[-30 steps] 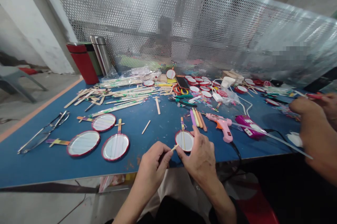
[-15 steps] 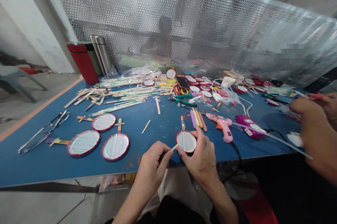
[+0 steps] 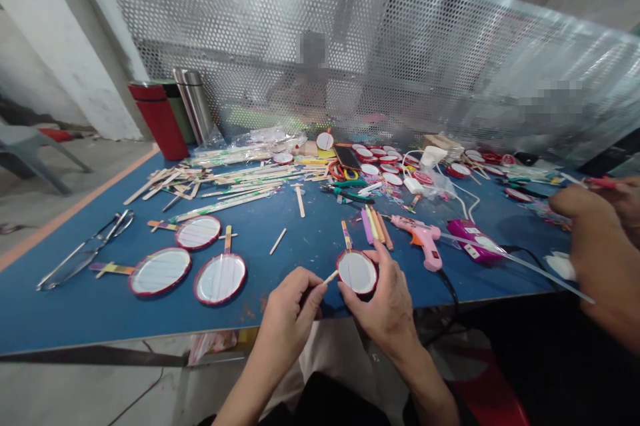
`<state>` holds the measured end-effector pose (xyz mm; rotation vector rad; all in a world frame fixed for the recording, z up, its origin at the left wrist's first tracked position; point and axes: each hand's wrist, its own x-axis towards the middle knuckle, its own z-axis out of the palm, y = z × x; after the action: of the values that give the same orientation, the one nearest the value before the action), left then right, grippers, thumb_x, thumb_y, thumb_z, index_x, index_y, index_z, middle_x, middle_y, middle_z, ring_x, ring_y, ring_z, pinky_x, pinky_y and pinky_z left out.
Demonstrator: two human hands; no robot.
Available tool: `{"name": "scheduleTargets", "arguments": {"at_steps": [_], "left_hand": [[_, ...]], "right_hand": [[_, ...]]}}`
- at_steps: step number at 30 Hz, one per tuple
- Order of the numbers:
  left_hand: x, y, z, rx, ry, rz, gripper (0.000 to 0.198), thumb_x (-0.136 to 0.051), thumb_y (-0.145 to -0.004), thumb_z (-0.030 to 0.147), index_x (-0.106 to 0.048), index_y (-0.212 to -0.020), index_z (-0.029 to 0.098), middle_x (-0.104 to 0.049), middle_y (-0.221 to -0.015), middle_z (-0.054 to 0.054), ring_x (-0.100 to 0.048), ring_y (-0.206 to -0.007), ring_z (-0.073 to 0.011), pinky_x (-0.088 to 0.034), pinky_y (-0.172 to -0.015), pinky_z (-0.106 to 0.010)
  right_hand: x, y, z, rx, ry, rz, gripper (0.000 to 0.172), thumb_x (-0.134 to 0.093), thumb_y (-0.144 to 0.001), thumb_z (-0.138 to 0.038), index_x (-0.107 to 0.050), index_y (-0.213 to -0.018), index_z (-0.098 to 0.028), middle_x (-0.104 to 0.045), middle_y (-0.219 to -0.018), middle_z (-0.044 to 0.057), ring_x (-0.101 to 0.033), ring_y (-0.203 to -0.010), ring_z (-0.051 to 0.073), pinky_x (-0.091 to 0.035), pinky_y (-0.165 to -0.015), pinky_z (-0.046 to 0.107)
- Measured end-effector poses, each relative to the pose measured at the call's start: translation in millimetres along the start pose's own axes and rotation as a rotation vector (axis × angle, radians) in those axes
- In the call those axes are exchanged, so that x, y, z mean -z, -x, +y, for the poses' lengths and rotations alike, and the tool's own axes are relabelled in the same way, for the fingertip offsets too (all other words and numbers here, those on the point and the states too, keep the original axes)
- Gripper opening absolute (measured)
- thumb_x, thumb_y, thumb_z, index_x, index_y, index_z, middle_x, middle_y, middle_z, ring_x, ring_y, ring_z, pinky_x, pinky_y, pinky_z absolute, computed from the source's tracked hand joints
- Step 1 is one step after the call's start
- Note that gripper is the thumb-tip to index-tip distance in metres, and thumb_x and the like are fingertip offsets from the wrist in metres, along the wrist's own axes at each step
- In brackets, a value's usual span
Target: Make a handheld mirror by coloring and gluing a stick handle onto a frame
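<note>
My right hand [image 3: 383, 299] grips a round red-rimmed disc [image 3: 357, 272] with a white lined face and a striped craft-stick handle [image 3: 345, 235] pointing away from me. My left hand [image 3: 290, 309] pinches a thin wooden stick [image 3: 330, 277], and its tip reaches the disc's rim. Both hands are over the near edge of the blue table [image 3: 100, 319]. Several similar red-rimmed paddles lie to the left, including one [image 3: 220, 279] close to my left hand. A co-worker's hand [image 3: 597, 253] is at the right edge, holding a thin rod.
A pink hot glue gun [image 3: 423, 241] lies beyond my right hand, its black cord trailing off the table edge. Coloured craft sticks [image 3: 373, 225], loose wooden sticks [image 3: 225, 183], pliers, small discs and a perforated metal screen [image 3: 350, 33] fill the far side.
The disc has shifted slightly right and turned in my right hand, with its handle now leaning further left. My left hand and the stick have moved little.
</note>
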<state>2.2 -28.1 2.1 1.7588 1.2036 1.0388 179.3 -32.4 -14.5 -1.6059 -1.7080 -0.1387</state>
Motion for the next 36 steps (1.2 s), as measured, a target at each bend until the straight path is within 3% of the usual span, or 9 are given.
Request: {"name": "scheduleTargets", "arguments": {"at_steps": [8,17,27,36], "left_hand": [[-0.9,-9,5,0.169,0.020,-0.040,0.024,-0.046,-0.090,0.034,-0.053,-0.071,0.020,-0.058,-0.057,0.003,-0.055,-0.055,-0.0127,-0.041,-0.058,-0.024],[-7.4,-25,7,0.385,0.116,-0.074,0.018,-0.045,-0.086,0.033,-0.047,-0.071,0.022,-0.049,-0.047,0.009,-0.052,-0.037,-0.0106,-0.040,-0.036,-0.018],[-8.7,-27,5,0.373,0.110,-0.079,0.018,-0.042,-0.088,0.030,-0.045,-0.072,0.023,-0.049,-0.044,0.009,-0.052,-0.035,-0.0103,-0.041,-0.035,-0.018],[-10.5,-25,-1,0.336,0.103,-0.068,0.020,-0.040,-0.089,0.034,-0.043,-0.072,0.024,-0.049,-0.044,0.009,-0.053,-0.035,-0.0119,-0.044,-0.035,-0.020]], "right_hand": [[14,-1,17,-0.081,-0.314,-0.116,0.082,-0.068,-0.073,-0.033,-0.026,-0.142,-0.019,-0.056,-0.120,0.013,-0.055,-0.110,0.029,-0.045,-0.094,0.049],[40,9,23,0.052,-0.436,-0.194,0.085,-0.068,-0.072,-0.027,-0.024,-0.144,-0.019,-0.052,-0.127,0.013,-0.054,-0.116,0.027,-0.046,-0.098,0.044],[55,26,24,0.199,-0.350,-0.274,0.088,-0.068,-0.071,-0.028,-0.022,-0.146,-0.016,-0.052,-0.130,0.015,-0.053,-0.120,0.030,-0.048,-0.099,0.043],[55,28,25,0.217,-0.319,-0.289,0.089,-0.068,-0.072,-0.027,-0.021,-0.146,-0.016,-0.053,-0.130,0.014,-0.053,-0.121,0.029,-0.047,-0.100,0.043]]}}
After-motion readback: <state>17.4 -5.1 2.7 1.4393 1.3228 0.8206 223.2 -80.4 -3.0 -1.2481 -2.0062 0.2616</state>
